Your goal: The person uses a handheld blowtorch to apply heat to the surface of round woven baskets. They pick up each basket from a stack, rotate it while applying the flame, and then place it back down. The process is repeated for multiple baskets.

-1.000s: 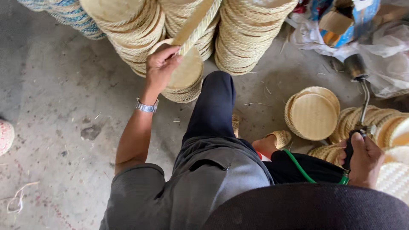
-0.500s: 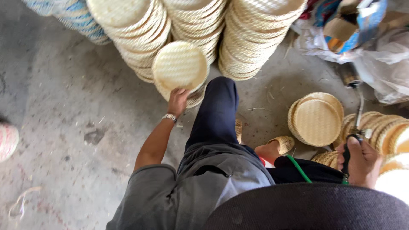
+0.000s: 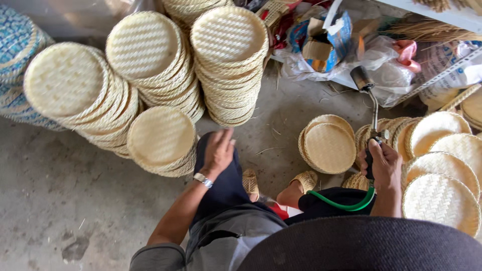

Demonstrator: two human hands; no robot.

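The left hand [image 3: 219,150] hangs empty, fingers loosely spread, just right of a short stack of woven trays [image 3: 161,141]. The right hand [image 3: 385,168] grips a gas torch [image 3: 371,113]; its nozzle could scorch the plastic bags [image 3: 386,75] beyond the fingers.

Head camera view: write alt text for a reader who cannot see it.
A seated person's right hand grips a gas torch with a green hose, while the open left hand hovers over their knee. Stacks of round woven trays stand on the concrete floor.
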